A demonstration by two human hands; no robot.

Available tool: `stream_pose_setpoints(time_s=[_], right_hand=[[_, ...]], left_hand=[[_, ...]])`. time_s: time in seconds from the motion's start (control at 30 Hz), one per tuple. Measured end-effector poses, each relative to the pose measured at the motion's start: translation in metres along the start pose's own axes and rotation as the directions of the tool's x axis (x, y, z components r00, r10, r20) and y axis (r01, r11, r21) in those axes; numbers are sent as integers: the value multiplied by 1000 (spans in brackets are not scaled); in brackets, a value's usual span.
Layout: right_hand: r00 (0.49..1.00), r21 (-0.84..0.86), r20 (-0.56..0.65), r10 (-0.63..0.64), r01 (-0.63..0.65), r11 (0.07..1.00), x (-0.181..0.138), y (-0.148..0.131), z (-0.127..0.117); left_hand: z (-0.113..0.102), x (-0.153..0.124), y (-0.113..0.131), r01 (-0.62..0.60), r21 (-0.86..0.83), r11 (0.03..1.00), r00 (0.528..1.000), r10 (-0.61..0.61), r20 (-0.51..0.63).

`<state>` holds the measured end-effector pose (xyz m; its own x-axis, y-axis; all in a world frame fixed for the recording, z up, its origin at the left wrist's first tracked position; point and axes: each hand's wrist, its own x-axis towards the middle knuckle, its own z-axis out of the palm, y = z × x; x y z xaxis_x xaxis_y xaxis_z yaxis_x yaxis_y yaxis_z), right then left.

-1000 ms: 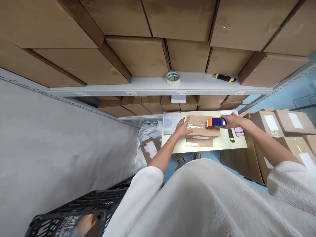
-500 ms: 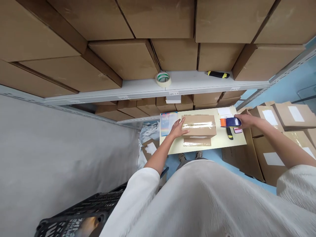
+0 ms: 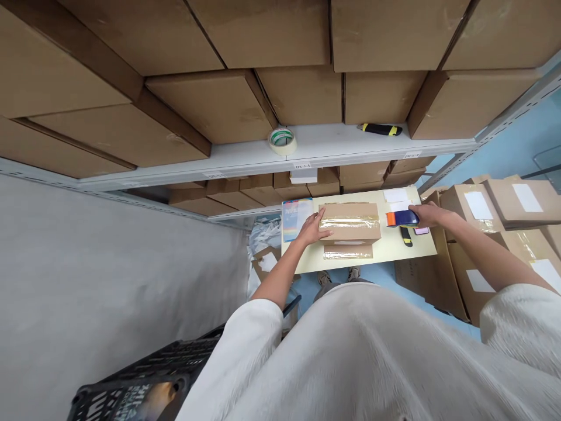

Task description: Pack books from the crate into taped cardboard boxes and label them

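Observation:
A small cardboard box (image 3: 353, 227) with clear tape along its top seam stands on a pale yellow table top (image 3: 390, 250). My left hand (image 3: 312, 227) lies flat against the box's left end, fingers stretched out. My right hand (image 3: 427, 215) grips a blue and orange tape dispenser (image 3: 401, 218), held just to the right of the box, low over the table. A yellow and black utility knife (image 3: 406, 235) and a small pink item (image 3: 421, 231) lie under the dispenser.
A colourful booklet (image 3: 296, 218) lies left of the box. On the white shelf (image 3: 333, 146) above sit a tape roll (image 3: 281, 140) and a second knife (image 3: 379, 129), among large cartons. Labelled cartons (image 3: 499, 210) stack at right. A black crate (image 3: 144, 386) is at bottom left.
My right hand has drawn the tape dispenser off the box top and out to the right. The left hand stays on the box's left end.

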<state>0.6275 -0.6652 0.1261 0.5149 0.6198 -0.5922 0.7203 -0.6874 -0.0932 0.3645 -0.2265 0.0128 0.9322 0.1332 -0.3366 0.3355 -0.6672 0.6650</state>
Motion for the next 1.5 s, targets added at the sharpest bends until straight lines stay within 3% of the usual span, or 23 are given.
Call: stream_pose_setpoints(time_s=[0.27, 0.43, 0.63, 0.83, 0.93, 1.07, 1.17, 1.3, 1.5], right_hand=[[996, -109, 85, 21, -12, 994, 28, -35, -4], [991, -132, 122, 55, -39, 991, 43, -38, -13], [974, -38, 188, 129, -124, 992, 68, -39, -12], [958, 38, 233, 168, -181, 983, 81, -53, 13], [940, 137, 281, 193, -238, 961, 74, -34, 21], [909, 299, 248, 336, -402, 865, 54, 1, 29], [906, 453, 212, 366, -422, 785, 40, 10, 41], [914, 543, 112, 390, -385, 746, 30, -12, 70], [874, 459, -60, 482, -405, 791, 29, -72, 123]], left_hand=[[4, 1, -5, -60, -71, 996, 998, 60, -3], [5, 1, -5, -87, -93, 992, 996, 85, -20], [7, 2, -4, -107, -72, 992, 994, 105, -38], [8, 1, -2, -99, -49, 994, 995, 98, -18], [9, 1, -3, -92, -54, 994, 996, 92, -18], [11, 1, -4, -97, -71, 993, 995, 96, -24], [11, 1, -4, -99, -90, 991, 995, 96, -33], [10, 1, -5, -63, -90, 994, 998, 61, -25], [11, 0, -7, -52, -88, 995, 998, 50, -29]])
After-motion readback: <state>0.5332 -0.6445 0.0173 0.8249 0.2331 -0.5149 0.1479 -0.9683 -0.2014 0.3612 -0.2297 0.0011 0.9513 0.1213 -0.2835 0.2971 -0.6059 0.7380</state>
